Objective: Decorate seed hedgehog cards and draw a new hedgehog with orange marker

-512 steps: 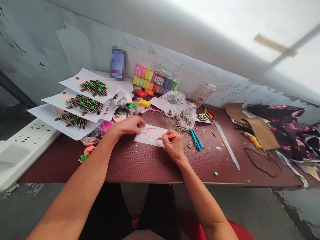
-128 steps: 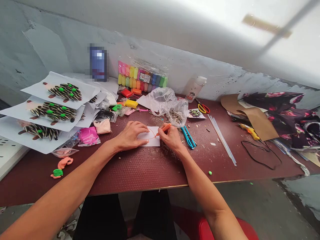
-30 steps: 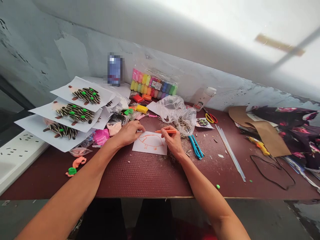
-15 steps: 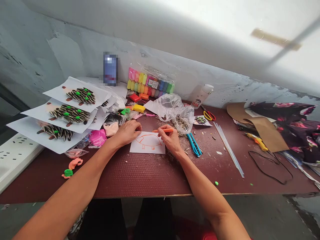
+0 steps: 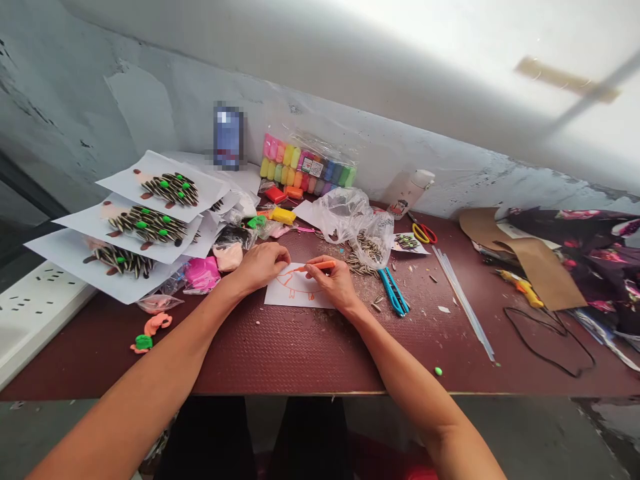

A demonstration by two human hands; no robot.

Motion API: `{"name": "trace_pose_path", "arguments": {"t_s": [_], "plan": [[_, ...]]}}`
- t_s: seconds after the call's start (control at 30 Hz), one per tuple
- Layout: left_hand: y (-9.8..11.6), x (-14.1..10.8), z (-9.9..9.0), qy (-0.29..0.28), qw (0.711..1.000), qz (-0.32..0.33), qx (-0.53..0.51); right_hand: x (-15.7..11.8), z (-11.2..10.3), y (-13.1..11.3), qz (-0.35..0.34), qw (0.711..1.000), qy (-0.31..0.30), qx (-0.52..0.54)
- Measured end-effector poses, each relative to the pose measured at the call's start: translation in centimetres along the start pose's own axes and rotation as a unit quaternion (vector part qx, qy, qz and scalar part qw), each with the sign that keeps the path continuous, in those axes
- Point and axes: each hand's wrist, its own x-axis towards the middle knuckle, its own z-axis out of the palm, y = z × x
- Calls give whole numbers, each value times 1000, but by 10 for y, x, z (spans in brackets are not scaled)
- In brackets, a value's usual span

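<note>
A small white sheet of paper (image 5: 278, 297) lies on the table, bearing an orange outline of a rounded animal with short legs. My right hand (image 5: 336, 283) is closed round an orange marker (image 5: 320, 265), its tip at the upper part of the drawing. The heel of that hand covers the sheet's right side. At the upper left corner, my left hand (image 5: 263, 263) presses the paper down with curled fingers and the thumb toward the drawing. A blue utility knife (image 5: 394, 292) lies just right of my right hand, near striped sunflower seeds (image 5: 364, 257) spilling by a clear plastic bag (image 5: 343, 212).
Stacked paper sheets with seed-covered hedgehog pictures (image 5: 173, 190) stand at left, beside a white power strip (image 5: 43, 313). Coloured clay packs (image 5: 307, 167) lean on the wall. Scissors (image 5: 425, 232), glue sticks (image 5: 463, 303) and a yellow glue gun (image 5: 527, 291) with its cord lie right.
My right hand and the marker have shifted left across the drawing, covering more of its right side. My left hand stays on the paper. The whole view has moved slightly.
</note>
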Motion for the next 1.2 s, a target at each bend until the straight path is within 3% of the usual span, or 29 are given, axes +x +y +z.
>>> {"name": "trace_pose_path", "arguments": {"t_s": [0.77, 1.2], "plan": [[1, 0, 0, 4, 1000, -2, 0, 3, -7, 1, 1, 998, 30, -57], [0, -1, 0, 8, 1000, -2, -1, 2, -14, 3, 44, 997, 46, -33]]}}
